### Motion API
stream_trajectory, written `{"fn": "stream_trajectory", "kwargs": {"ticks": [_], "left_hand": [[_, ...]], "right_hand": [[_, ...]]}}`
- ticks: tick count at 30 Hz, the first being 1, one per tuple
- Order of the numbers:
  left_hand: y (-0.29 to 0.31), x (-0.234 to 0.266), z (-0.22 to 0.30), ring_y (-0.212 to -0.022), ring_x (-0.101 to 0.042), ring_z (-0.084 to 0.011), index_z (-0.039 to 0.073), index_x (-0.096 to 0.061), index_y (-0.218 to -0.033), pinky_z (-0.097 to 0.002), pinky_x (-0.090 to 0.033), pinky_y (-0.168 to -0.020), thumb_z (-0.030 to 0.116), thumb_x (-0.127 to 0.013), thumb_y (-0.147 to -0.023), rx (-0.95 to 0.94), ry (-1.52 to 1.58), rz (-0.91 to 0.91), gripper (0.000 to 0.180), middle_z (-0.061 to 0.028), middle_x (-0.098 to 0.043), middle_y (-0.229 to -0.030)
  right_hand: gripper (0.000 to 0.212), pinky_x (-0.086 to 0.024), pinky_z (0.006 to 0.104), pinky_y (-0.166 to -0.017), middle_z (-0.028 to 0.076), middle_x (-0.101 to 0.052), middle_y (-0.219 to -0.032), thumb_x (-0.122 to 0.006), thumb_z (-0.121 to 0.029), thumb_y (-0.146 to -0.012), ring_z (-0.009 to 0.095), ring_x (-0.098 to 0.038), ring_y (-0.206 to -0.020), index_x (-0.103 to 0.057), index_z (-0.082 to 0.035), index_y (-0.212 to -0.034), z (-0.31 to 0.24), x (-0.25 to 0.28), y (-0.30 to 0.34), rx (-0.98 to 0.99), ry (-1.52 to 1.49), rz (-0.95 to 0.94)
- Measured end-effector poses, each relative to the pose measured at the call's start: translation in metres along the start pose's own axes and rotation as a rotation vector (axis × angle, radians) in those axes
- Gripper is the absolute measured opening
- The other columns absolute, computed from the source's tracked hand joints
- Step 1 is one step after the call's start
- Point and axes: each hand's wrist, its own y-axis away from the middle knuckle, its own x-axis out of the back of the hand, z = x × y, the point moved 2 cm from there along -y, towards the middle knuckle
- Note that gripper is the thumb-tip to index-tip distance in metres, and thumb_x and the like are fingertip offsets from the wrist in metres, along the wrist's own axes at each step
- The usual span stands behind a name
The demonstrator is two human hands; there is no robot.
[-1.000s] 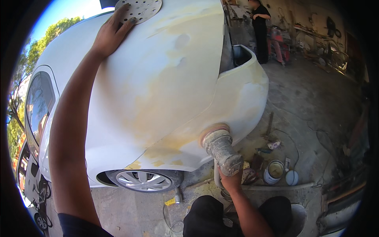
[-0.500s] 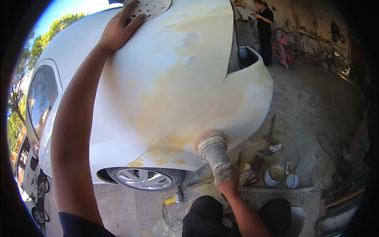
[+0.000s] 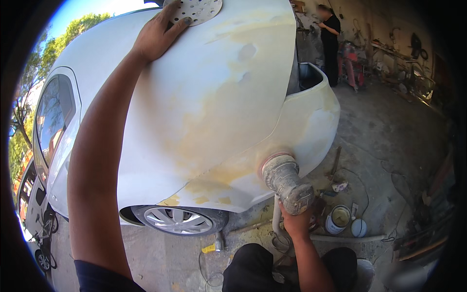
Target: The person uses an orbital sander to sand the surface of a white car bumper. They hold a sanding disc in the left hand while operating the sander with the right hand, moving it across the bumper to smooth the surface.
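grey sander [image 3: 287, 181] in grip of right hand [image 3: 296, 223], left hand [image 3: 158, 36] splayed, thumb on perforated disc [image 3: 203, 9]

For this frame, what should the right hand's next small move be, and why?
Probably slide the sander slightly left across the bumper, pad flat: the right hand grips it with the pad apparently against the painted surface, and uneven yellowish patches show to its left, above the wheel.
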Motion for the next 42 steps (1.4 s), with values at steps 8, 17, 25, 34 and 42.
{"fn": "stream_trajectory", "kwargs": {"ticks": [8, 17, 25, 34, 42], "left_hand": [[0.000, -0.005, -0.002, -0.145, -0.056, -0.0412, -0.003, -0.044, -0.161, -0.0444, -0.043, -0.123, 0.044, -0.065, -0.104, -0.064, -0.014, 0.043, 0.077, -0.0319, -0.053, -0.158], [-0.005, -0.032, -0.031, -0.137, -0.062, -0.0408, 0.015, -0.039, -0.167, -0.0463, -0.046, -0.121, 0.051, -0.056, -0.109, -0.088, -0.089, 0.033, 0.071, -0.0224, -0.055, -0.160], [-0.001, -0.009, -0.016, -0.143, -0.056, -0.0417, 0.011, -0.038, -0.168, -0.0463, -0.041, -0.125, 0.042, -0.059, -0.108, -0.027, -0.037, 0.008, 0.071, -0.0249, -0.053, -0.161], [0.001, -0.010, -0.014, -0.145, -0.054, -0.0450, 0.014, -0.037, -0.169, -0.0477, -0.040, -0.125, 0.035, -0.057, -0.109, -0.001, 0.014, -0.016, 0.067, -0.0261, -0.050, -0.164], [0.000, -0.008, -0.015, -0.142, -0.057, -0.0445, 0.011, -0.039, -0.167, -0.0474, -0.042, -0.123, 0.036, -0.059, -0.108, -0.040, -0.004, 0.023, 0.067, -0.0266, -0.053, -0.160]], "right_hand": [[0.050, -0.059, 0.0404, -0.081, 0.015, -0.077, -0.110, -0.088, -0.014, -0.089, 0.026, -0.075, -0.090, -0.065, 0.004, -0.129, 0.045, -0.002, -0.009, -0.221, -0.189, -0.006], [0.019, -0.053, 0.0323, -0.055, 0.006, -0.075, -0.084, -0.085, -0.007, -0.087, 0.014, -0.066, -0.059, -0.074, 0.005, -0.096, -0.001, 0.024, 0.007, -0.401, -0.436, 0.047], [0.024, -0.056, 0.0298, -0.057, 0.007, -0.079, -0.089, -0.090, -0.009, -0.085, 0.012, -0.072, -0.065, -0.078, 0.004, -0.101, 0.026, 0.042, 0.020, -0.449, -0.448, -0.015], [0.029, -0.058, 0.0316, -0.058, 0.008, -0.080, -0.089, -0.092, -0.014, -0.083, 0.014, -0.072, -0.064, -0.078, 0.003, -0.101, 0.037, 0.044, 0.031, -0.491, -0.452, 0.033], [0.028, -0.058, 0.0316, -0.057, 0.009, -0.079, -0.090, -0.091, -0.012, -0.083, 0.014, -0.072, -0.066, -0.077, 0.005, -0.100, 0.048, 0.036, 0.036, -0.520, -0.457, 0.002]]}}
